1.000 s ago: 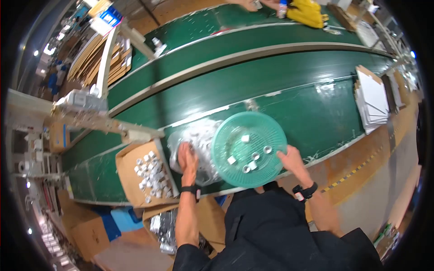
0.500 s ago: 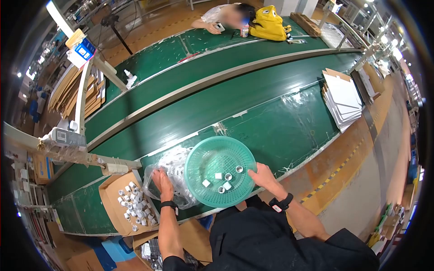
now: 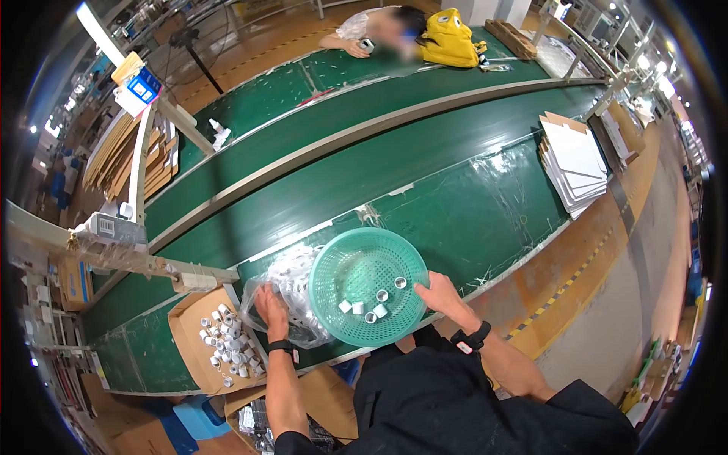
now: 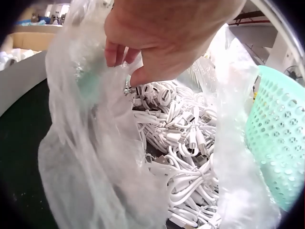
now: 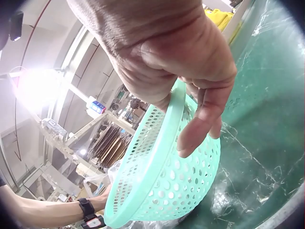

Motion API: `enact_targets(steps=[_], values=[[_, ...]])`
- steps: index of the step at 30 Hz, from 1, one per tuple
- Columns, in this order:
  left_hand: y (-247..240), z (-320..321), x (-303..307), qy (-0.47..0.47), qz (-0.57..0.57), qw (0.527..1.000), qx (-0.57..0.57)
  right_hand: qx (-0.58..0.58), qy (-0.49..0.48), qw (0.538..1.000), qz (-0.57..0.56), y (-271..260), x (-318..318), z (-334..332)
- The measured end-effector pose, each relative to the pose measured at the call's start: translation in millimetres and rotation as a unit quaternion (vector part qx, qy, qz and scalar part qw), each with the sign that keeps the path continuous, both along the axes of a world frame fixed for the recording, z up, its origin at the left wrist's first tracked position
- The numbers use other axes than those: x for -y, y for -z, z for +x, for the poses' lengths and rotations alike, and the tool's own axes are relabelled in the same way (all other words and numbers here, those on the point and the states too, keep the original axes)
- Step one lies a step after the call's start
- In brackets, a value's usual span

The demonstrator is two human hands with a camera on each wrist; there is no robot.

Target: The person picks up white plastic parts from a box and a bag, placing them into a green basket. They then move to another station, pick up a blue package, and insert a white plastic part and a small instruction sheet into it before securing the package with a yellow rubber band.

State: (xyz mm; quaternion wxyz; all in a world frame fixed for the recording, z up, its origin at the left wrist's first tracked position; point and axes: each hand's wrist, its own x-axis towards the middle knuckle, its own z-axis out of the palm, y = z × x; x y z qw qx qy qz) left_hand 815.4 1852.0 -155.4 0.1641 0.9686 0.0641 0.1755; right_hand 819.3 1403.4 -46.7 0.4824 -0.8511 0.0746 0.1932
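In the head view my left hand [image 3: 271,307] is at the clear plastic bag [image 4: 105,157]. The left wrist view shows its thumb and fingers pinching the bag's edge. Inside the bag lies a heap of coiled white USB cables [image 4: 186,138]. My right hand [image 3: 440,296] grips the rim of a round mint-green perforated basket [image 3: 341,265], thumb on the inner side and fingers outside. Several small white blocks [image 3: 358,308], some with metal-lined openings, lie loose in the basket. Its left side overlaps the bag in the head view.
A cardboard tray [image 3: 184,320] of small white blocks stands left of the bag. White boards [image 3: 574,163] are stacked at the right of the green bench [image 3: 485,197]. Across the bench, a person [image 3: 371,30] leans by a yellow bag [image 3: 449,42]. An open carton [image 3: 326,390] sits below.
The head view has swung, shifting bench and basket leftward and down in the picture. One white block in the basket has slid beside another. Both hands keep their hold.
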Motion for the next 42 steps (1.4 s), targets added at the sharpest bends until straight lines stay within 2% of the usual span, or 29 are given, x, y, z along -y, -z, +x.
enact_targets(steps=[2,3,5,8,9,10,12,15,16,17,19,20,21,22,24,28,31,34,35,37,39,40,41,42], values=[[-8.9,-4.6,3.8,-0.021,-0.002,0.999,-0.033,-0.03,0.007,1.0,-0.001,-5.8,-0.8,1.4],[-6.7,-9.0,5.4,-0.022,0.008,1.0,0.007,-0.046,0.01,0.999,-0.001,-8.6,-1.1,1.3],[-3.7,-22.8,9.3,-0.024,0.029,0.996,0.083,0.001,0.006,0.999,-0.038,-4.0,0.1,-0.2],[-66.4,-47.3,39.2,-0.079,-0.097,0.987,-0.096,0.062,0.003,0.997,-0.047,10.8,4.1,-3.0],[-81.2,-60.9,53.5,-0.084,-0.121,0.985,-0.086,0.078,0.001,0.996,-0.039,15.9,2.6,-4.2],[-100.0,-71.5,65.0,-0.092,-0.144,0.975,-0.139,0.028,0.016,0.999,0.004,0.3,-1.0,-2.0],[-130.1,-85.3,85.4,-0.082,-0.131,0.968,-0.198,0.0,0.018,1.0,0.006,-5.0,-1.8,-1.3],[-176.0,-79.7,119.1,-0.145,-0.2,0.952,-0.18,0.005,0.019,1.0,-0.006,-6.8,-3.1,-0.1],[-161.3,-79.4,124.2,-0.109,-0.219,0.965,-0.098,0.032,-0.007,0.999,-0.037,12.0,3.8,-2.4],[-166.1,-73.0,133.7,-0.029,-0.184,0.981,-0.051,0.061,-0.036,0.996,-0.059,33.3,11.8,-1.6],[-161.5,-61.9,143.2,0.055,-0.094,0.993,-0.048,0.047,-0.051,0.997,-0.017,34.4,12.7,0.7],[-156.3,-54.2,143.1,0.08,-0.076,0.993,-0.028,-0.018,-0.011,0.997,0.07,29.1,8.1,0.6],[-165.8,-50.2,144.3,0.056,-0.09,0.994,-0.007,-0.058,0.009,0.993,0.103,-4.9,-1.2,1.9],[-165.6,-55.5,137.7,0.027,-0.105,0.994,0.002,-0.052,0.013,0.993,0.104,-2.5,3.0,0.3],[-162.3,-56.9,130.1,-0.024,-0.152,0.988,0.027,0.048,-0.009,0.993,0.105,14.1,12.8,-2.4],[-154.8,-81.5,118.1,-0.059,-0.223,0.973,-0.033,-0.053,0.01,0.994,0.098,-15.7,18.6,-2.6],[-151.8,-96.5,127.4,-0.105,-0.34,0.926,-0.128,-0.06,0.008,0.989,0.131,-15.5,24.2,-2.4],[-171.6,-97.6,132.1,-0.075,-0.412,0.869,-0.263,-0.056,0.006,0.988,0.146,-16.2,19.3,-1.0],[-173.8,-96.6,132.8,-0.055,-0.397,0.869,-0.29,-0.061,0.005,0.987,0.15,-18.9,16.1,-0.4],[-151.5,-108.9,129.7,-0.056,-0.423,0.872,-0.239,-0.092,-0.003,0.985,0.146,-35.6,8.4,2.2],[-138.5,-127.1,123.0,-0.067,-0.466,0.867,-0.163,-0.134,-0.056,0.983,0.108,-63.9,-6.0,8.5],[-134.4,-130.0,117.0,-0.075,-0.497,0.857,-0.112,-0.051,-0.104,0.991,0.072,-53.4,-9.2,6.5],[-161.1,-130.3,114.1,-0.139,-0.56,0.806,-0.134,-0.076,-0.093,0.984,0.13,-65.5,-21.9,6.5],[-171.5,-136.0,106.3,-0.182,-0.563,0.796,-0.132,-0.144,-0.103,0.966,0.19,-71.9,-28.9,7.8]])
